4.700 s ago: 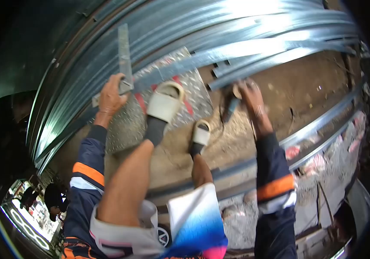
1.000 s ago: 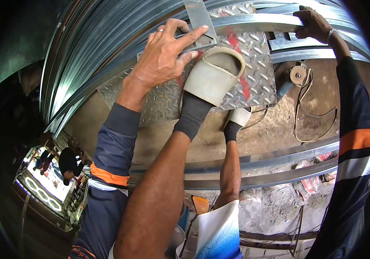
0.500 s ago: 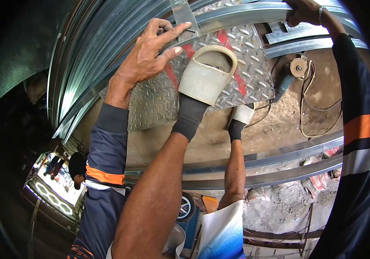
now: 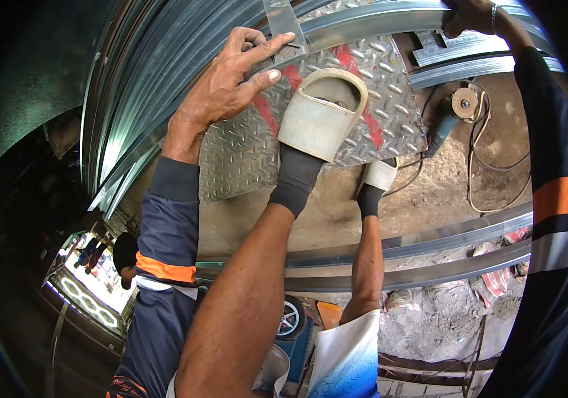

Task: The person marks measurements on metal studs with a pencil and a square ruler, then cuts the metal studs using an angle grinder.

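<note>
My left hand presses a flat metal square down onto a long galvanized steel channel, fingers spread over the blade. At the top right my right hand grips the same channel. The channel lies across a checker plate with red marks. My foot in a beige sandal stands on that plate, just right of the left hand. The other sandalled foot rests on the dirt floor below the plate's edge.
An angle grinder lies on the ground right of the plate, its cable looping over the dirt. A stack of steel channels runs along the left. Two more channels cross in front, with sacks behind them.
Since 4.7 s ago my right hand has left the grinder and taken hold of the channel. My left hand has set the square across it. Over the last second almost nothing has moved.
</note>
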`<state>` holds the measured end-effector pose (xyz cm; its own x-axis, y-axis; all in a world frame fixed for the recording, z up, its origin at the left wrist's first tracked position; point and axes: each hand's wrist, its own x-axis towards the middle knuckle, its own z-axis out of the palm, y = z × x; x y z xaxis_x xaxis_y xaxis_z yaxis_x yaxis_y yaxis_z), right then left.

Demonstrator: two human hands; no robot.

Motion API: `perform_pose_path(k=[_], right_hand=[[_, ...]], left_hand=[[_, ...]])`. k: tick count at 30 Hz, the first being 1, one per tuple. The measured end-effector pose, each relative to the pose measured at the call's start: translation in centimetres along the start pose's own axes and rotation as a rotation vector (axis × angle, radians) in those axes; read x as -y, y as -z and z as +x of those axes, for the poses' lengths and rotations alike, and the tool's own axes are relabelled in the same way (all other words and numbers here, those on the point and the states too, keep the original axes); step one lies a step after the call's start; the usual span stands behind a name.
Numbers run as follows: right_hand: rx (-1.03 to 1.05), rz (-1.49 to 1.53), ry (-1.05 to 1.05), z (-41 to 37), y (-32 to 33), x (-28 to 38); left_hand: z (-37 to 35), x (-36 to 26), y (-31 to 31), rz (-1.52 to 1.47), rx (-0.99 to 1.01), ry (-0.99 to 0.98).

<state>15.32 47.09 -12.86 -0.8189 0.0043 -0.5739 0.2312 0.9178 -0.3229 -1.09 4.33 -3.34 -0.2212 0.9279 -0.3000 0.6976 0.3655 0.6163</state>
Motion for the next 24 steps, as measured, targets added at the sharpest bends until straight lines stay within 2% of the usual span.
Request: perform_pose_path(k=[5, 7, 11, 13, 16, 24], right_hand=[[-0.016, -0.056, 0.05, -0.2, 0.4, 0.8], [0.102, 0.085, 0.018, -0.5, 1.2, 1.5], [0.047, -0.015, 0.057, -1.4, 2.0, 2.6], [0.118, 0.091, 0.066, -0.9, 1.7, 2.1], [0.136, -0.011, 0.042, -0.8, 1.9, 2.1], [0.09, -0.017, -0.007, -1.1, 1.7, 2.8]], left_hand=[[0.1, 0.1, 0.2, 0.001, 0.019, 0.005], [0.1, 0.1, 0.2, -0.014, 0.018, 0.01], [0.1, 0.0, 0.1, -0.014, 0.019, 0.021], [0.1, 0.0, -0.1, 0.007, 0.002, 0.011], [0.1, -0.1, 0.0, 0.006, 0.006, 0.016], [-0.1, -0.2, -0.4, 0.056, -0.032, -0.009]])
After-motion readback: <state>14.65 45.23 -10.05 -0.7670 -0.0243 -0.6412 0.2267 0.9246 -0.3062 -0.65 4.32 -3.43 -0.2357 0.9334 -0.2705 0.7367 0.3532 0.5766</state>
